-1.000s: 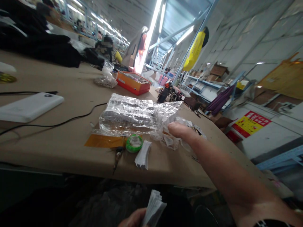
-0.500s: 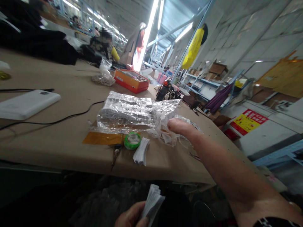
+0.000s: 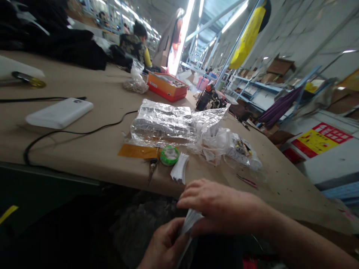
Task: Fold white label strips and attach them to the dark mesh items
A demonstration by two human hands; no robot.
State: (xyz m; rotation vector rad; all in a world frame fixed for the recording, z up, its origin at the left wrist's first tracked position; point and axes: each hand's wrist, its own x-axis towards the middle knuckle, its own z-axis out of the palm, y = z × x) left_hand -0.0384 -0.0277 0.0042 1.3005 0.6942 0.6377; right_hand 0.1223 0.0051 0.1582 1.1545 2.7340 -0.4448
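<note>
My left hand (image 3: pixel 168 243), low in the picture below the table's front edge, pinches a bundle of white paper strips (image 3: pixel 190 221). Over the top of that bundle, my right hand (image 3: pixel 215 205) is closed around its upper end, with the fingertips partly hidden. A second stack of white strips (image 3: pixel 180 168) lies on the table, beside a green roll (image 3: pixel 169 155) with a pale centre. Left of the roll are a pointed tool (image 3: pixel 152 170) and a piece of brown tape (image 3: pixel 137 151). Behind them lies a clear plastic bag (image 3: pixel 165 125) with white contents.
On the brown table (image 3: pixel 112 145) are a white power bank (image 3: pixel 60 113) with a black cable, an orange box (image 3: pixel 167 87), a bag of small parts (image 3: pixel 136 82), a bag of coloured parts (image 3: pixel 244 151) and pink tweezers (image 3: pixel 247 181). A person (image 3: pixel 131 43) sits far back.
My right hand has come back from the plastic bags to the strips in my left hand. The view has shifted, so the table items appear further right and slightly higher.
</note>
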